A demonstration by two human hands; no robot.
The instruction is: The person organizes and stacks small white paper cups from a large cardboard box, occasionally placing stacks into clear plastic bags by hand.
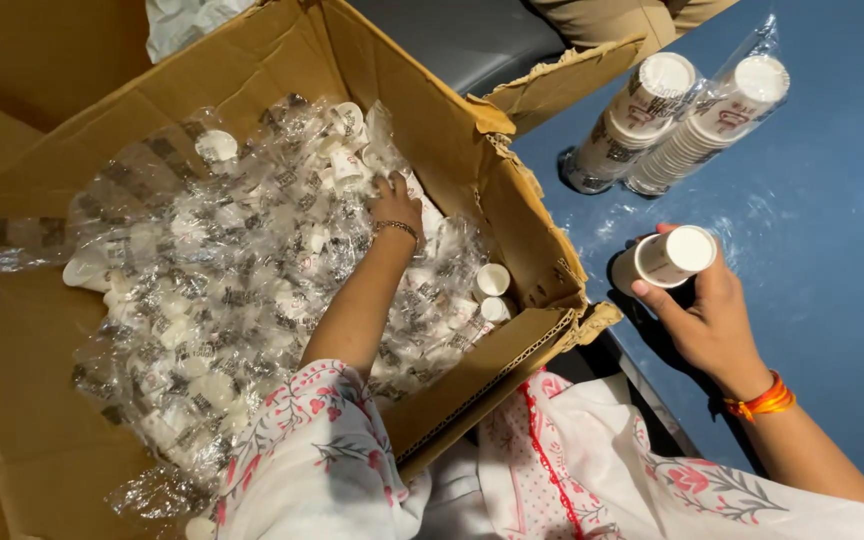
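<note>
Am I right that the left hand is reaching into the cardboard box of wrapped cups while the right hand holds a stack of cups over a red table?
Not quite: the table is blue, not red, as the head view shows. The rest holds: the left hand reaches into the cardboard box of wrapped cups, and the right hand holds a stack of cups over the table.

My left hand (395, 205) reaches into the cardboard box (452, 130) among the wrapped cups (222, 290). To its right, my right hand (707, 310) holds a cup stack (667, 258) over the table (832, 280); two sleeved stacks (672, 120) lie behind it.
</note>
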